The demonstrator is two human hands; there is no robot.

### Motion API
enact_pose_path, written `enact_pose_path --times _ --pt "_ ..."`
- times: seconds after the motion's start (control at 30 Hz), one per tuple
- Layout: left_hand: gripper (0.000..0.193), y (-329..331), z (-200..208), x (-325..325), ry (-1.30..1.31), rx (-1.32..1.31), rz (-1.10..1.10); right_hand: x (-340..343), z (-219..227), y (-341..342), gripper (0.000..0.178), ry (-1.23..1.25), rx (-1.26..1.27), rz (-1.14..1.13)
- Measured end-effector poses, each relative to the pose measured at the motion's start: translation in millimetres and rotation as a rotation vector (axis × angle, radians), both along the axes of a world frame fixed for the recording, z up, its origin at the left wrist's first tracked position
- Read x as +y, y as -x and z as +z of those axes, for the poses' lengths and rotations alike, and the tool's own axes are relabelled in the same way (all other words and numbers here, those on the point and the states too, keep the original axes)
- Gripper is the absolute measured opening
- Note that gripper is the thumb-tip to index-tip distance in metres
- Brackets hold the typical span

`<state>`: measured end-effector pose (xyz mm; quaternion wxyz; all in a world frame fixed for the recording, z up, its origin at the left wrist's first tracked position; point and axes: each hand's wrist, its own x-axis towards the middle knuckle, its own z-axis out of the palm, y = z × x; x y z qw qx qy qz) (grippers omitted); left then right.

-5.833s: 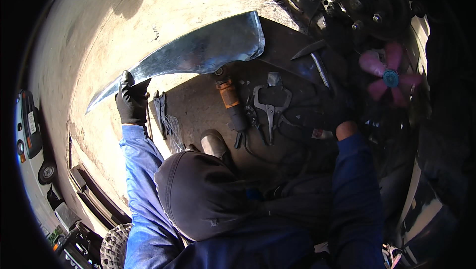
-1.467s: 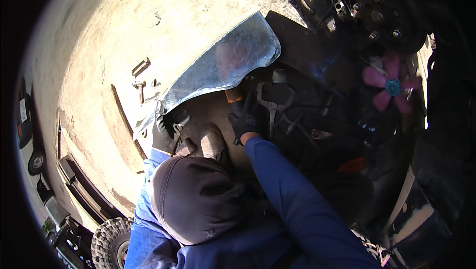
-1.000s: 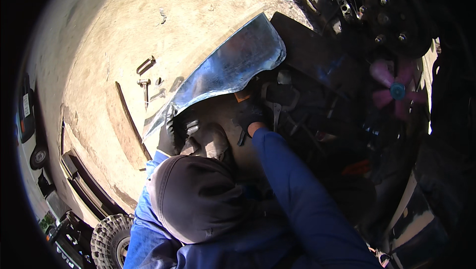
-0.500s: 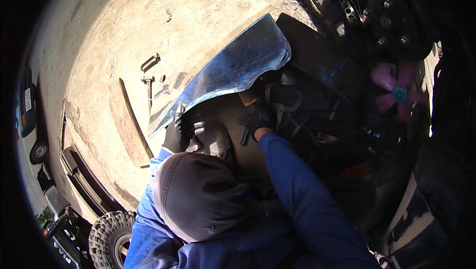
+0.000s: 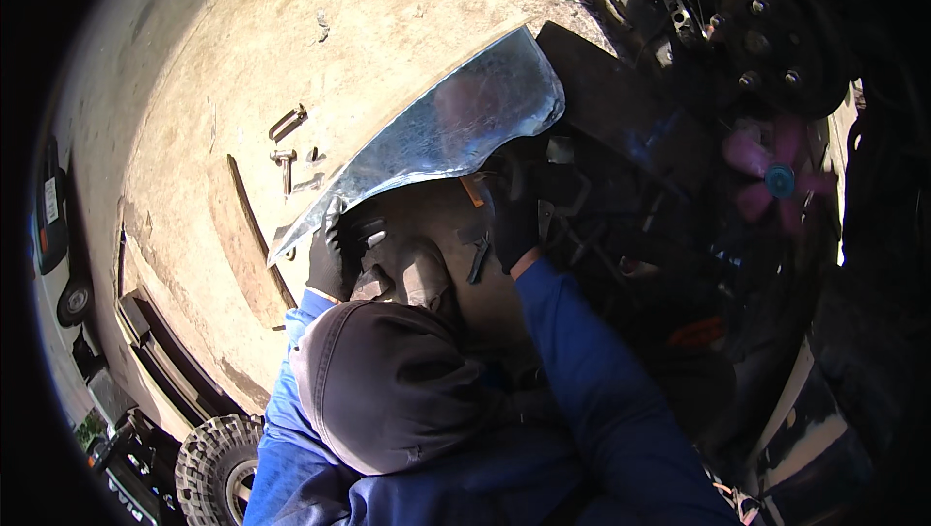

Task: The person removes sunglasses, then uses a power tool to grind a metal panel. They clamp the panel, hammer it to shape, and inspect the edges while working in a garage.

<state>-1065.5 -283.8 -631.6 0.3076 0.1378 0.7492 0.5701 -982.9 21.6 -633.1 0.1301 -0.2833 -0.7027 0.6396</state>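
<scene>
A shiny curved sheet metal panel (image 5: 446, 119), pointed at its left end and broad at its right, slants across the middle. My left hand (image 5: 335, 253), in a dark glove, grips its lower edge near the pointed end, with the thumb on top. My right hand (image 5: 514, 221), also in a dark glove, is curled at the panel's wavy lower edge farther right; deep shadow hides some of its fingers. Close beside that hand lies a small orange piece (image 5: 472, 191). Below it on the ground is a small dark tool (image 5: 478, 260).
A hammer (image 5: 284, 169), a U-shaped metal piece (image 5: 288, 124) and a wooden board (image 5: 238, 235) lie at left. Dark tools surround a clamp (image 5: 572, 194) at right, near a pink fan (image 5: 779, 181) and a wheel hub (image 5: 758, 41). A knobby tyre (image 5: 215, 468) stands lower left.
The panel has shifted left and its face catches the light differently. My left hand has come slightly lower and left with it. My right hand has moved up to the panel's edge.
</scene>
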Motion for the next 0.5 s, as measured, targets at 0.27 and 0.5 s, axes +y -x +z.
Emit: enact_pose_path --times 0.27,0.5 --pt "0.045 40 36 17 -0.101 -0.197 0.263 -3 34 43 0.025 1.138 0.359 -0.006" --pt "0.036 34 109 35 0.517 -0.024 0.305 1 46 68 0.016 1.077 0.222 -0.096"
